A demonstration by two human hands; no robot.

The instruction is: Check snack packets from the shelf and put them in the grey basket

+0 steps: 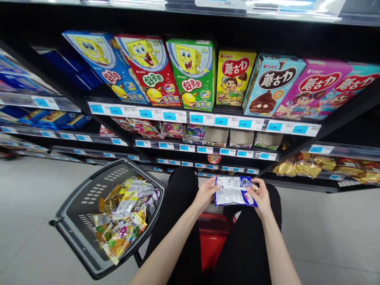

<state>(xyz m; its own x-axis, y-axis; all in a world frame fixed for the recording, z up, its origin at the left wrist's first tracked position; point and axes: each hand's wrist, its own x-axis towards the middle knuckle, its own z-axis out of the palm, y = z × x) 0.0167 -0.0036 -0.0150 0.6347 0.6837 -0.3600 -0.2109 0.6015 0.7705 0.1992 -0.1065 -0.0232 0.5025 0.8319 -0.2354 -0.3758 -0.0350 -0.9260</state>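
Hands held close together grip 1 small blue-and-white packet [230, 193] between them: the left hand [205, 193] pinches its left end and the right hand [261, 198] its right end, each with its thumb on the printed face. The packet is held nearly level over the gap between 2 black-clad legs [182, 192], and a red surface [213, 241] shows below it. On the floor [26, 209], beside the left leg, a dark grey basket [78, 244] holds a heap of colourful snack bags [124, 221]. Ahead, 7 cartons stand along a shelf: a blue box [103, 65], a red box [151, 71], a green box [192, 75], a yellow box [236, 77], a light-blue box [273, 85], a pink box [314, 87] and 1 more blue at the right. Several price labels [196, 118] below them read 3.90. Gold packets [297, 168] lie lower, at the right.
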